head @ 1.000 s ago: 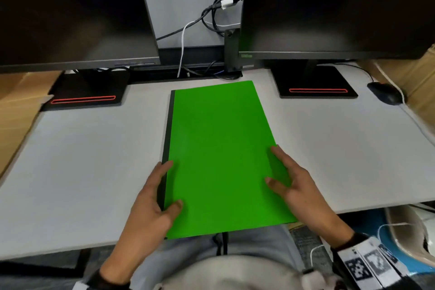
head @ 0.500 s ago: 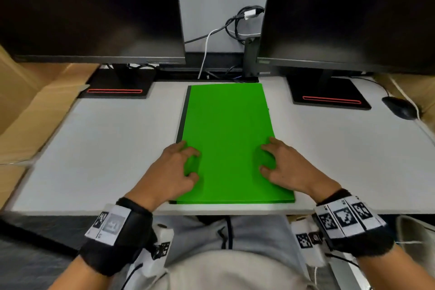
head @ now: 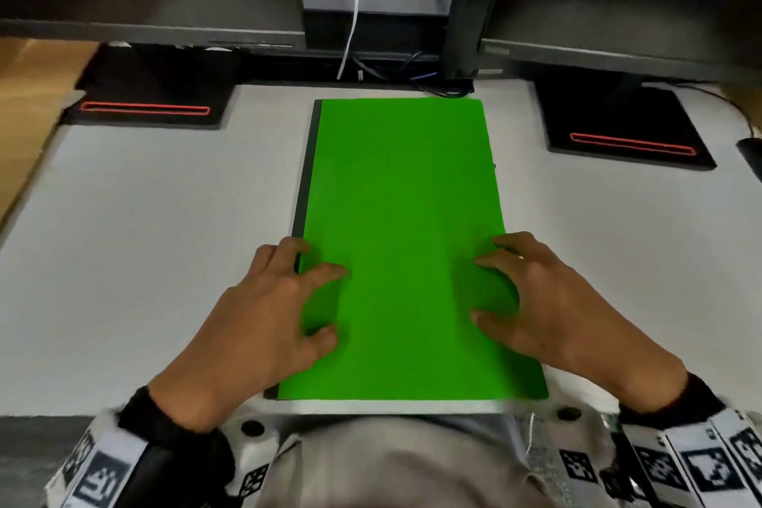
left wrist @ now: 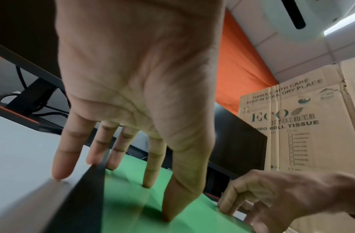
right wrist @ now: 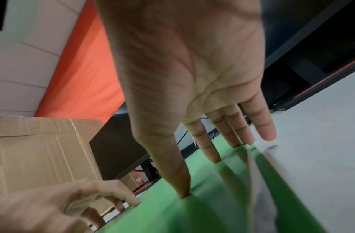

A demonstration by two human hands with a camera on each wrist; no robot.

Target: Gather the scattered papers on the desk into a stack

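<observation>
A stack with a bright green sheet (head: pixel 400 219) on top lies lengthwise in the middle of the white desk (head: pixel 144 260). A dark sheet (head: pixel 305 177) shows as a thin strip along its left side. My left hand (head: pixel 284 301) presses spread fingertips on the stack's near left part, its outer fingers over the dark edge. My right hand (head: pixel 536 301) presses the near right part the same way. In the left wrist view the thumb and fingers (left wrist: pixel 150 173) stand on the green sheet (left wrist: pixel 128 197). The right wrist view shows the fingertips (right wrist: pixel 182 189) on the green sheet (right wrist: pixel 202 212). Neither hand grips anything.
Two black monitors stand at the back on stands with red stripes, the left stand (head: pixel 148 95) and the right stand (head: pixel 618 128). Cables (head: pixel 358 12) hang between them. A black mouse (head: pixel 752 153) sits at the far right. Cardboard (head: pixel 29 103) borders the desk's left side.
The stack has slid away from me, from overhanging the front edge to lying fully on the desk. Both hands moved onto its near part and now press with their fingertips.
</observation>
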